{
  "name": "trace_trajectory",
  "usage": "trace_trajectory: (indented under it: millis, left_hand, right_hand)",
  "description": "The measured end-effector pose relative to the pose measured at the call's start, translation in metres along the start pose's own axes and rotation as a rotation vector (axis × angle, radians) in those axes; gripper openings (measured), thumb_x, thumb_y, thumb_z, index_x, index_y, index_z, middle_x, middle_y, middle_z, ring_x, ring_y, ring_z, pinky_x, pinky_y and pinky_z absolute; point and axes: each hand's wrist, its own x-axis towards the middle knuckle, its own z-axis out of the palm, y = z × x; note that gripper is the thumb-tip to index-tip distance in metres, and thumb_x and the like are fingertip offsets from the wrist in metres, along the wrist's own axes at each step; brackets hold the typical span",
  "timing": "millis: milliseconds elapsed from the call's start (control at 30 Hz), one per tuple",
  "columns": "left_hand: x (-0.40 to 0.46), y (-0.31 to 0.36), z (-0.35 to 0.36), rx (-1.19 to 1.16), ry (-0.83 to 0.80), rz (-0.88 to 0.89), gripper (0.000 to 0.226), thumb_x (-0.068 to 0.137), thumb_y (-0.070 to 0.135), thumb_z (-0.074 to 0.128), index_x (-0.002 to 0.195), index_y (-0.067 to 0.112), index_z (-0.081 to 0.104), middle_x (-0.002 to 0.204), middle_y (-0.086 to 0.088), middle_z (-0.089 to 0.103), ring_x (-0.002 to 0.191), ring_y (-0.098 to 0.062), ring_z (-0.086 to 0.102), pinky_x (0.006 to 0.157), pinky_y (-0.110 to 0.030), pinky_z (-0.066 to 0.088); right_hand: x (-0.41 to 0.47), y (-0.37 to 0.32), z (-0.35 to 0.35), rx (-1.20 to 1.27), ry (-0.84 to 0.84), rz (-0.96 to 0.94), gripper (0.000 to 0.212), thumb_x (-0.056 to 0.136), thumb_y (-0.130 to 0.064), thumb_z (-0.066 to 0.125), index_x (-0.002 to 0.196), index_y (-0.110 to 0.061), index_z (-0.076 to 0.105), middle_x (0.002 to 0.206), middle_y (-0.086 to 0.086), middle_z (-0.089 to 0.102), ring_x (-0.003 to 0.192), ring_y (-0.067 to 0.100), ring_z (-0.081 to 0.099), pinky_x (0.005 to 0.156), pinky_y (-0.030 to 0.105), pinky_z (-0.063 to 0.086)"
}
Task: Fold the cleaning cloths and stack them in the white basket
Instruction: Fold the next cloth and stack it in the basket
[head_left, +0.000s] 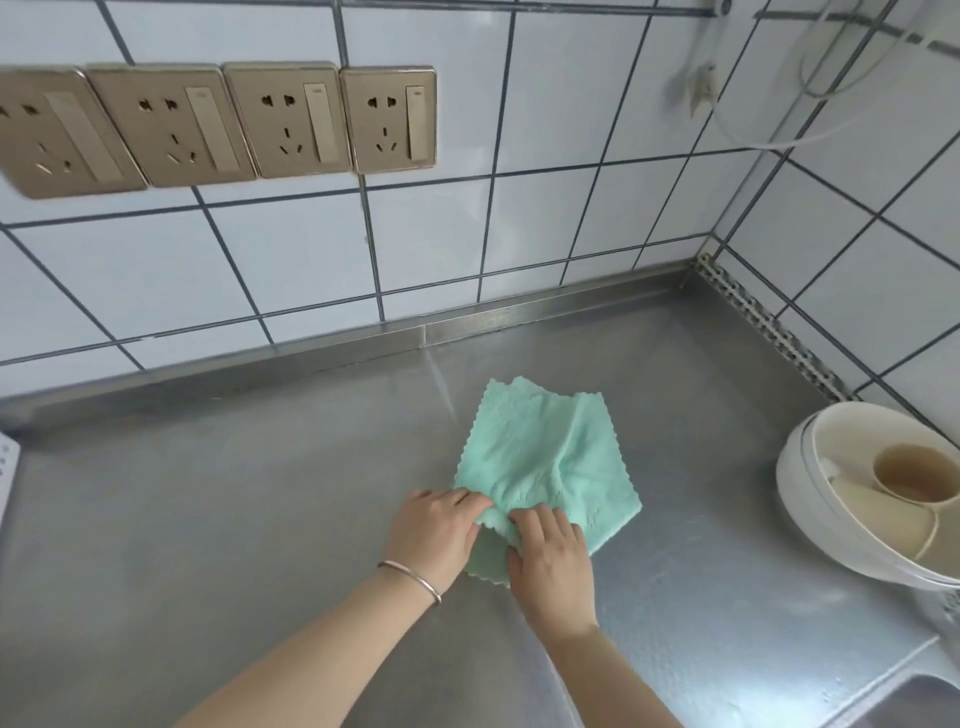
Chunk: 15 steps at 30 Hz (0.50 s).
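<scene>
A mint-green cleaning cloth (545, 457) with a scalloped edge lies on the steel counter (234, 519), partly doubled over and wrinkled. My left hand (434, 530), with a thin bracelet on the wrist, pinches the cloth's near left edge. Right beside it, my right hand (553, 558) grips a bunched fold of the same cloth at its near side. The near corner of the cloth is hidden under my hands. No white basket can be seen for certain.
A round white container (810, 509) holding beige cups stands at the right edge of the counter. A sink corner (914, 701) shows at the bottom right. Several gold wall sockets (285, 119) sit on the tiled wall behind. A white object (8, 467) pokes in at the left edge.
</scene>
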Motion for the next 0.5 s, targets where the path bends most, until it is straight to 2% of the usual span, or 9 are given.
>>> trace_trajectory:
  millis: [67,167,233,267,367,500]
  left_hand:
    - [0.007,0.002,-0.011,0.018,0.022,0.018,0.02,0.057,0.019,0.06,0.07,0.03,0.069,0.058,0.013,0.065,0.047,-0.008,0.06,0.051,-0.014,0.043]
    - [0.016,0.0,-0.03,0.022,0.019,0.001,0.023,0.053,0.017,0.063,0.071,0.03,0.071,0.058,0.013,0.067,0.045,-0.01,0.06,0.05,-0.014,0.044]
    - [0.02,-0.004,-0.038,0.002,0.05,-0.059,0.024,0.057,0.012,0.065,0.075,0.027,0.073,0.063,0.01,0.07,0.049,-0.016,0.063,0.051,-0.017,0.046]
    - [0.021,-0.005,-0.044,-0.042,0.056,-0.104,0.025,0.066,0.008,0.065,0.083,0.024,0.073,0.072,0.007,0.073,0.058,-0.02,0.067,0.055,-0.022,0.049]
    - [0.028,-0.006,-0.056,-0.075,0.036,-0.246,0.028,0.09,0.016,0.051,0.111,0.027,0.065,0.106,0.005,0.07,0.093,-0.024,0.065,0.074,-0.03,0.047]
    - [0.033,-0.01,-0.062,-0.086,0.021,-0.325,0.028,0.094,0.025,0.044,0.115,0.033,0.061,0.112,0.006,0.068,0.099,-0.022,0.062,0.074,-0.029,0.044]
  right_hand:
    - [0.006,0.008,-0.008,-0.016,0.016,0.071,0.021,0.059,-0.005,0.055,0.078,-0.015,0.055,0.066,-0.001,0.055,0.055,0.021,0.053,0.046,0.028,0.04]
    - [0.019,0.018,-0.027,-0.07,-0.012,0.144,0.012,0.057,-0.001,0.057,0.066,-0.009,0.061,0.06,0.002,0.054,0.048,0.023,0.05,0.043,0.025,0.031]
    - [0.025,0.027,-0.037,-0.097,-0.089,0.221,0.028,0.044,0.012,0.068,0.064,-0.006,0.061,0.057,0.003,0.055,0.046,0.025,0.05,0.044,0.024,0.027]
    - [0.028,0.033,-0.044,-0.094,-0.126,0.299,0.031,0.043,0.015,0.069,0.067,-0.004,0.063,0.059,0.006,0.057,0.049,0.028,0.052,0.046,0.024,0.028]
    - [0.035,0.051,-0.064,-0.054,-0.083,0.565,0.023,0.067,0.011,0.059,0.085,-0.001,0.066,0.08,0.013,0.063,0.066,0.035,0.057,0.053,0.028,0.031]
    - [0.045,0.06,-0.089,-0.028,-0.022,0.625,0.033,0.078,0.005,0.051,0.1,-0.011,0.069,0.097,0.009,0.067,0.08,0.035,0.058,0.061,0.029,0.032]
